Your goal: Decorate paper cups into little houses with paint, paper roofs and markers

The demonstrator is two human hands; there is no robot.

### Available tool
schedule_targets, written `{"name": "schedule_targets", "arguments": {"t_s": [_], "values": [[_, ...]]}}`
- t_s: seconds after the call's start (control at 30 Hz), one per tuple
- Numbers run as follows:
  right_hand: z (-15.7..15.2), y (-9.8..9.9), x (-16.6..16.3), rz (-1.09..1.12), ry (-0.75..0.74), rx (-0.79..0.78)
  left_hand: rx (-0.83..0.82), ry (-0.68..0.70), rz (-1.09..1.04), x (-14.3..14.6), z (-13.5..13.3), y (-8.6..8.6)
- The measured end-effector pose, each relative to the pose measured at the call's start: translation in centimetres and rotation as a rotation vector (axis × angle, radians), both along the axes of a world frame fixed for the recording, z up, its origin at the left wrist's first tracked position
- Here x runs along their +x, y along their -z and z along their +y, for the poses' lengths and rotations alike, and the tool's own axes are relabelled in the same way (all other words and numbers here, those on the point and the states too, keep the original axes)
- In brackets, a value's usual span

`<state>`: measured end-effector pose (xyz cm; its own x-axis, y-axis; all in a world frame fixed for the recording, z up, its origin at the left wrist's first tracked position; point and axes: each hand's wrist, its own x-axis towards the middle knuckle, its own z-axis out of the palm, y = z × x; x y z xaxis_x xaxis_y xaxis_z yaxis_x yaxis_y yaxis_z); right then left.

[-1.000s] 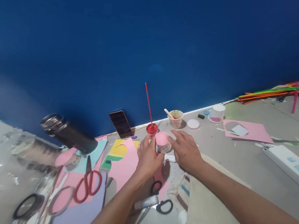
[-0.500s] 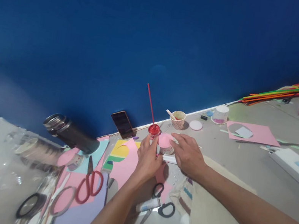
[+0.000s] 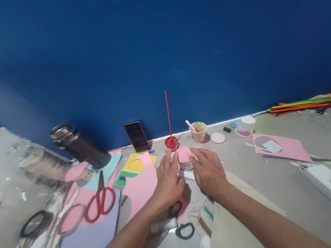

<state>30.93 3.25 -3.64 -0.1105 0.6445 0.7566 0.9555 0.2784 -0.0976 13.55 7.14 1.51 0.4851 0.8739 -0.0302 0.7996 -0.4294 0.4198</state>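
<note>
A small paper cup (image 3: 185, 166) with a round pink paper piece (image 3: 183, 153) over its top stands between my hands. My left hand (image 3: 169, 180) has its fingertips at the left edge of the pink piece. On the opposite side, my right hand (image 3: 210, 172) holds the cup and its pink top with bent fingers. Just behind them sits a small jar of red paint (image 3: 171, 143) with a thin red stick (image 3: 168, 114) in it. Black-handled scissors (image 3: 185, 231) and a white tube (image 3: 164, 225) lie below my left wrist.
Behind runs a blue wall (image 3: 166, 47), with a phone (image 3: 137, 136) leaning on it. A dark flask (image 3: 80, 145), red-handled scissors (image 3: 100, 200) and tape rolls (image 3: 36, 224) are left. A paint cup (image 3: 198, 132), pink sheet (image 3: 295, 149) and power strip (image 3: 330, 185) are right.
My left hand has shifted slightly right and turned, its fingers now more stretched along the edge of the pink piece. The right hand stays at the cup.
</note>
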Motion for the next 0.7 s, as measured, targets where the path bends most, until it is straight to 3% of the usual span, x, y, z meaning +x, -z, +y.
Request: {"name": "schedule_targets", "arguments": {"t_s": [0.4,0.7], "values": [[-0.1,-0.1,-0.2,-0.020,-0.001,0.004,0.007,0.005,-0.080,-0.1,-1.0,1.1],[-0.4,-0.4,-0.2,-0.009,-0.019,-0.004,0.017,0.005,-0.066,-0.4,-1.3,0.8]]}}
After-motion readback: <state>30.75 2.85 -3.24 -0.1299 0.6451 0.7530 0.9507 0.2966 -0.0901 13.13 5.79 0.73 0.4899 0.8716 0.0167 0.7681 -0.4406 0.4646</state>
